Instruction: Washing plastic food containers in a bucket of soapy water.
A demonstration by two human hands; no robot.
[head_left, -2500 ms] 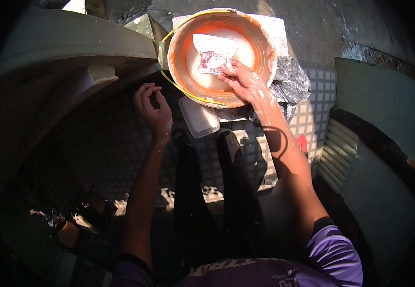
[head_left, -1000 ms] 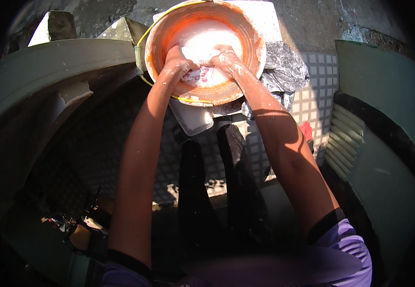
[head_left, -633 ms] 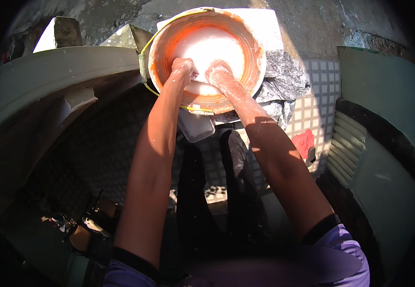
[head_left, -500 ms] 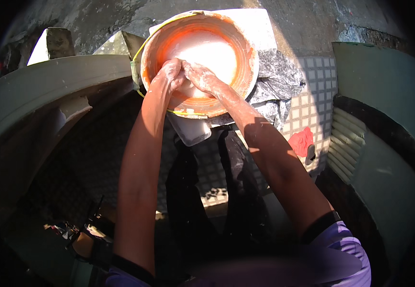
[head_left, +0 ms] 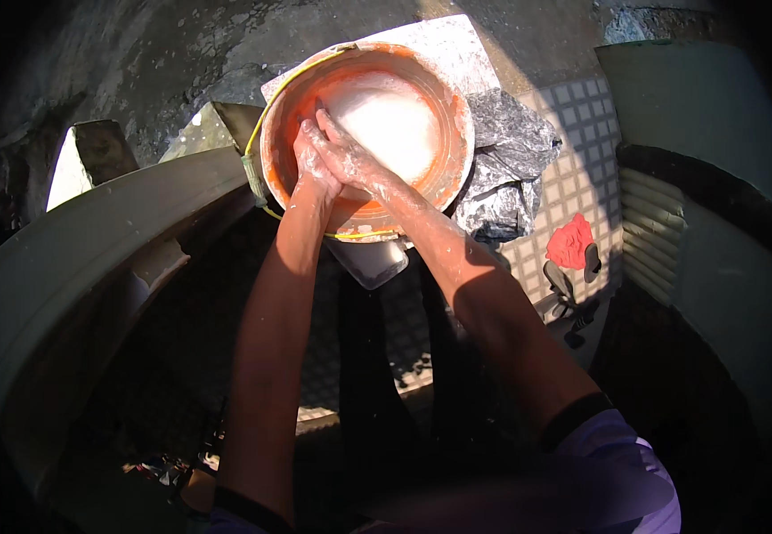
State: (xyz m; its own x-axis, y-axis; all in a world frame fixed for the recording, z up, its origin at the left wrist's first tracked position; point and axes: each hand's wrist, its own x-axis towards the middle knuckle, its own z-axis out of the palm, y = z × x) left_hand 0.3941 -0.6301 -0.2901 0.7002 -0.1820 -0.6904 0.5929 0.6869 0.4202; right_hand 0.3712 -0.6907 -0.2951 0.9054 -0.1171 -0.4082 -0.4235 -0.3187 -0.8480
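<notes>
Over the left inside of an orange bucket [head_left: 457, 169], both my hands are wet with white residue. My left hand [head_left: 311, 165] is pressed against the right one, palm to palm, with its fingers partly hidden. Lying flat along it, my right hand [head_left: 348, 158] has its fingers stretched out. Whether anything is between the palms cannot be seen. White, milky-looking material [head_left: 390, 120] fills the bucket's bottom, brightly sunlit. A yellow handle [head_left: 268, 111] with a pale grip curves round the bucket's left rim.
The bucket stands on a white board [head_left: 453, 44]. Crumpled silvery-black sheeting [head_left: 506, 169] lies to its right, and a clear plastic container [head_left: 370, 261] shows under its near side. A red cloth [head_left: 569, 242] and dark footwear [head_left: 559, 279] lie on patterned tiles. Curved pale panels [head_left: 110, 200] flank both sides.
My hands have gone from cupped together near the bucket's middle to flat against each other, farther left inside it. The whole view has shifted slightly.
</notes>
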